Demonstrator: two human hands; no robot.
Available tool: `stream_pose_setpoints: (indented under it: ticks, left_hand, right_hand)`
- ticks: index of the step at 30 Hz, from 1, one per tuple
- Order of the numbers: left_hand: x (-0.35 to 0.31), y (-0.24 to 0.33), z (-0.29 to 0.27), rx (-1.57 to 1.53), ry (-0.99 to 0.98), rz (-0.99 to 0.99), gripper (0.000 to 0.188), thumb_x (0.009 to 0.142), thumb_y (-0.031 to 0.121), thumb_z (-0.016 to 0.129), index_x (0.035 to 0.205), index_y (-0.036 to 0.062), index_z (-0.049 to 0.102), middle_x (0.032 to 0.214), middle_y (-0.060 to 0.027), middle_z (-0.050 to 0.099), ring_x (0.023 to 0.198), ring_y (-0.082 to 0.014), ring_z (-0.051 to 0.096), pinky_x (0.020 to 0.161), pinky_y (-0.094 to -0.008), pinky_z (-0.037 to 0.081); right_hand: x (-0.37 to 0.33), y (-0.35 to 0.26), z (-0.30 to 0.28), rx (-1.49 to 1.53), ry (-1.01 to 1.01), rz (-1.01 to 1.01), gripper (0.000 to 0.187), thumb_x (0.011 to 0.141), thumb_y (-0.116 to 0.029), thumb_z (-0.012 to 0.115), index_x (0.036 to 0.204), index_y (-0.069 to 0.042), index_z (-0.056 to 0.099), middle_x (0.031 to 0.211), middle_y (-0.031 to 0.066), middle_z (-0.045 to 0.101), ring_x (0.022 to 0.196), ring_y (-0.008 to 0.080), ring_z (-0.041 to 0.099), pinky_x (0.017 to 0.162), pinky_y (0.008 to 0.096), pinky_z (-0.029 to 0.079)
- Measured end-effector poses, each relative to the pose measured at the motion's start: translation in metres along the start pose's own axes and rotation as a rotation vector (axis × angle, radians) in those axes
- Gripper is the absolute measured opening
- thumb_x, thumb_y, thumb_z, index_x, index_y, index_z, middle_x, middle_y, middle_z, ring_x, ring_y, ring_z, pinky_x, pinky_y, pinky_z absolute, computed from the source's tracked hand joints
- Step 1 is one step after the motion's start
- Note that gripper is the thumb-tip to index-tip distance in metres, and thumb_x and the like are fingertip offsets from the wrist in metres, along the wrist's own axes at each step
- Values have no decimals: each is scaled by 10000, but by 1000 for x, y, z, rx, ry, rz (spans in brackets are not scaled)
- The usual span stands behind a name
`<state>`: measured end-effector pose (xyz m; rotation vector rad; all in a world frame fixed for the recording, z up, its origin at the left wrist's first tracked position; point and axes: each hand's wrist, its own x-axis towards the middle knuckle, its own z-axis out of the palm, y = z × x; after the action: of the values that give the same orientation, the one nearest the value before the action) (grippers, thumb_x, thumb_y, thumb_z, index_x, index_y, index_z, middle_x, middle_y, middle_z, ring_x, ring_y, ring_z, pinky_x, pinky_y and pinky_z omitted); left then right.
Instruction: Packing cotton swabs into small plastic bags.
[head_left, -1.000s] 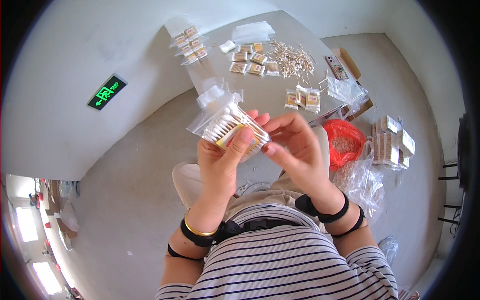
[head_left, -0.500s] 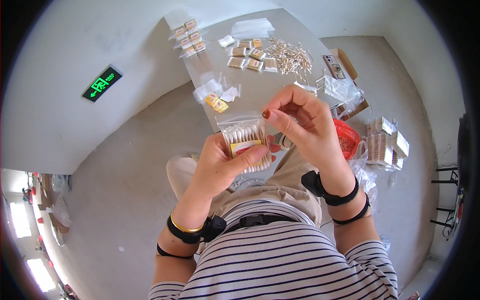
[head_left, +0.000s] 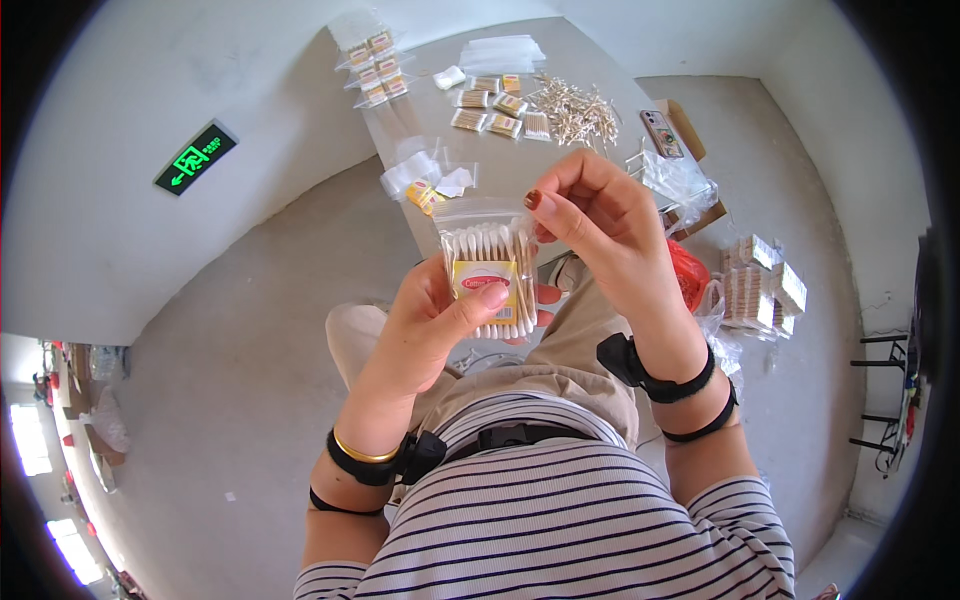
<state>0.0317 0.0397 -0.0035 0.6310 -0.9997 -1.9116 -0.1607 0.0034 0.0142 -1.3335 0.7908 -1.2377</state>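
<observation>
My left hand (head_left: 422, 318) is wrapped round a clear zip bag of cotton swabs (head_left: 490, 248), its thumb pressed over the yellow label on the front. The bag stands nearly upright, white tips showing below its zip strip. At the bag's upper right corner, my right hand (head_left: 612, 230) is closed in a pinch, thumb and forefinger together at the strip's end. Beyond the hands, on the grey table (head_left: 500, 170), lie loose cotton swabs (head_left: 575, 112) in a heap and several bundles of swabs (head_left: 470, 120) beside it.
Filled bags (head_left: 375, 70) are stacked at the table's far left, with flat clear bags (head_left: 500, 54) behind the bundles. Yellow labels (head_left: 424, 196) lie near the left edge. A phone (head_left: 661, 134) rests at the right. A red bag (head_left: 690, 275) and stacked packs (head_left: 755, 295) stand right of my legs.
The held bag has come a little more upright, its label now facing me more fully. My right fingertips have moved slightly upward and now meet the bag's top corner.
</observation>
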Motion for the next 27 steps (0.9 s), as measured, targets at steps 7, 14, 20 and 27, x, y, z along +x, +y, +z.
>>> stream_pose_setpoints:
  ticks: [7,14,20,27]
  left_hand:
    - [-10,-5,1,68,56,79,418,987,179,572,1350,-13,492,1244,-144,632,1068,-292,676,805,-370,582]
    - [-28,-21,14,236,162,343,375,955,80,643,1296,-13,517,1186,-63,636,1045,-103,608,910,-273,495]
    - [-39,-24,28,598,291,527,305,924,13,637,1218,-31,570,1039,-66,691,936,-95,640,805,-246,504]
    - [-35,-28,40,770,343,585,316,883,-4,652,1190,-37,586,945,-92,704,836,-106,654,723,-252,511]
  right_hand:
    - [-14,-8,10,-32,-4,-38,179,922,-79,680,1071,-12,607,888,15,631,807,67,603,714,219,488]
    - [-34,-9,26,-451,34,-307,292,782,-71,762,1033,6,632,883,87,621,774,166,625,692,275,502]
    - [-47,-26,36,-678,73,-484,330,740,-20,726,1058,-6,641,871,101,625,775,216,637,702,319,521]
    - [-53,-26,42,-815,198,-558,480,663,84,641,1127,-41,652,891,81,640,801,192,644,740,302,517]
